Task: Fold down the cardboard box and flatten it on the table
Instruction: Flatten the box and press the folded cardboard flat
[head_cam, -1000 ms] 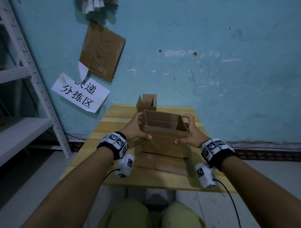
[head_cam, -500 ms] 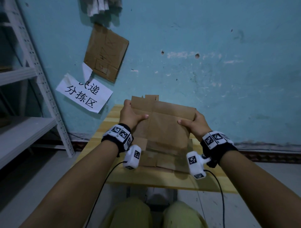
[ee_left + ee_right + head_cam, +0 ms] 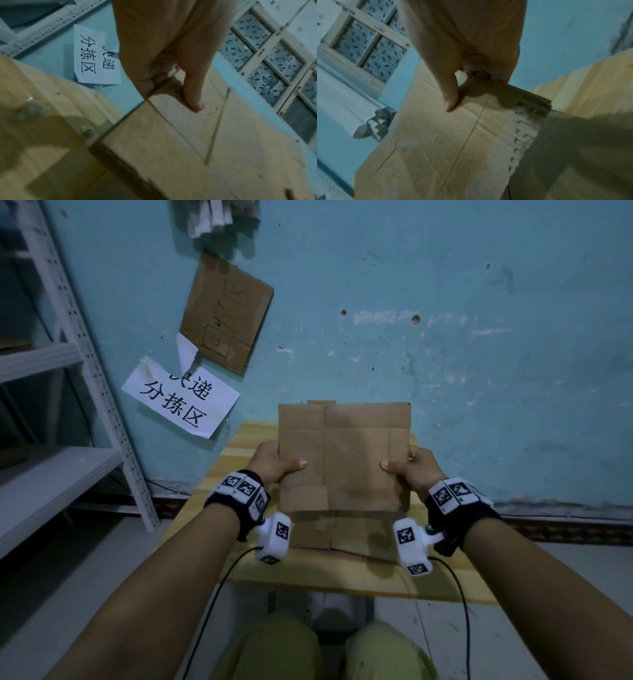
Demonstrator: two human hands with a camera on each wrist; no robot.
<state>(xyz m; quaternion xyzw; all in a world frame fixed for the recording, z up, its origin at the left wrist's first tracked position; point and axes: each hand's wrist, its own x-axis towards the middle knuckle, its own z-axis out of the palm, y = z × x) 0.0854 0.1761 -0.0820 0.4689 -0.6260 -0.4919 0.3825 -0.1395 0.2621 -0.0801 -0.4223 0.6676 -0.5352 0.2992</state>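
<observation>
Box collapsed flat, held up above the table.

Box (image 3: 344, 455) likely light and stiff but bendy along its creases; best held at the 3 and 9 o'clock edges, as now. Left hand (image 3: 274, 462) and right hand (image 3: 412, 467) pinching those edges, thumbs on the near face. Broad face toward the camera, long axis running 12 to 6, over table (image 3: 308, 573).

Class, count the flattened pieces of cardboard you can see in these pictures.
3: the flattened box held up by both hands, a flat piece on the table beneath it, and one fixed to the wall. Others may hide behind.
</observation>
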